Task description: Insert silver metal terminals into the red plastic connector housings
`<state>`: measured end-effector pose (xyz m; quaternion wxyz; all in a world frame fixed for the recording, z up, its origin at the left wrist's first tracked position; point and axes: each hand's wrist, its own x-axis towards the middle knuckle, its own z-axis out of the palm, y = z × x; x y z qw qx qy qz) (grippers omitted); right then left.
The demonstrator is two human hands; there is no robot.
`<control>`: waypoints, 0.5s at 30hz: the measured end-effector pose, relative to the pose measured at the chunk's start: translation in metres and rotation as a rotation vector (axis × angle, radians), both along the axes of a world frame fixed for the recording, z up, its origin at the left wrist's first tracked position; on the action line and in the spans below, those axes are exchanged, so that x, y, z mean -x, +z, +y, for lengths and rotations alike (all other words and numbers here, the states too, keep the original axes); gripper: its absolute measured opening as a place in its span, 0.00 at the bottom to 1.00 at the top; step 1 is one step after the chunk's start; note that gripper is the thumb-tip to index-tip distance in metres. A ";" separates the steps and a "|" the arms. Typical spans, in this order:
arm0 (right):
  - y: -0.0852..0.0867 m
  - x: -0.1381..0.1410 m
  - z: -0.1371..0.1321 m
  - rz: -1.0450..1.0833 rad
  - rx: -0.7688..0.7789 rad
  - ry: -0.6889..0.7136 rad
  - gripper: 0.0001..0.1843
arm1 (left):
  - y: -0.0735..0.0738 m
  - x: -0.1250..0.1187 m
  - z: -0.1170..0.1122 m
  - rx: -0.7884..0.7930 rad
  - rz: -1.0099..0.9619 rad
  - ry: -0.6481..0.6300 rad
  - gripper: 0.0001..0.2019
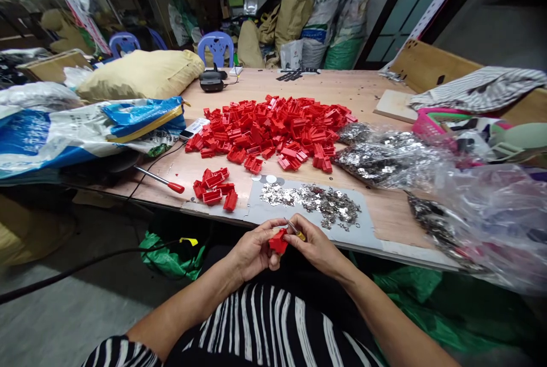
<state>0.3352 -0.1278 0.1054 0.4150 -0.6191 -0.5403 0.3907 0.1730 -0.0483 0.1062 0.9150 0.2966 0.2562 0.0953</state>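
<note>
Both hands held close together at the near edge of the table (384,214), just above the lap. Left hand (251,251) curled around a red plastic part (278,241), fingers and thumb pinching it. Right hand (315,247) closed on a small screwdriver (294,229) with a yellowish handle; the metal shaft angles up and to the left, over the part. Whether the tip is touching the part cannot be told.

Directly beyond the hands: a grey mat (256,211) on the table, with a scatter of small shiny metal pieces (316,199) spread over it. Left of the mat, a small cluster of red parts (215,189). Further left, a red-handled screwdriver (160,180) lying flat, tip under a blue-and-white bag (85,127).

Mid-table: a large pile of red parts (273,130), loosely heaped. To its right, clear plastic bags (384,157) holding more metal pieces, running down the right side toward the near edge.

Far left: a yellow sack (141,73) on the table. Far right: a pink basket (431,122) and a striped cloth (482,88). Behind the table, a blue plastic chair (217,45).
</note>
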 end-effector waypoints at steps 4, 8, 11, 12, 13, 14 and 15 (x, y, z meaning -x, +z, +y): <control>0.000 -0.004 0.003 0.017 -0.010 -0.071 0.12 | 0.003 0.001 0.003 -0.368 0.142 0.061 0.26; 0.001 -0.001 0.004 0.093 0.024 -0.127 0.14 | 0.007 0.004 0.005 -0.968 0.201 0.191 0.22; 0.003 0.001 0.008 0.091 0.036 -0.091 0.13 | 0.005 0.005 0.006 -1.185 0.187 0.255 0.16; 0.004 -0.001 0.011 0.040 0.035 -0.089 0.12 | 0.003 0.005 0.007 -1.193 0.194 0.275 0.14; 0.006 -0.003 0.014 -0.040 0.038 -0.096 0.11 | 0.002 0.005 0.009 -1.173 0.203 0.293 0.14; 0.008 -0.007 0.018 -0.147 0.046 -0.112 0.10 | 0.000 0.005 0.010 -1.133 0.212 0.308 0.14; 0.010 -0.010 0.022 -0.277 0.052 -0.134 0.09 | -0.003 0.006 0.012 -1.079 0.219 0.321 0.14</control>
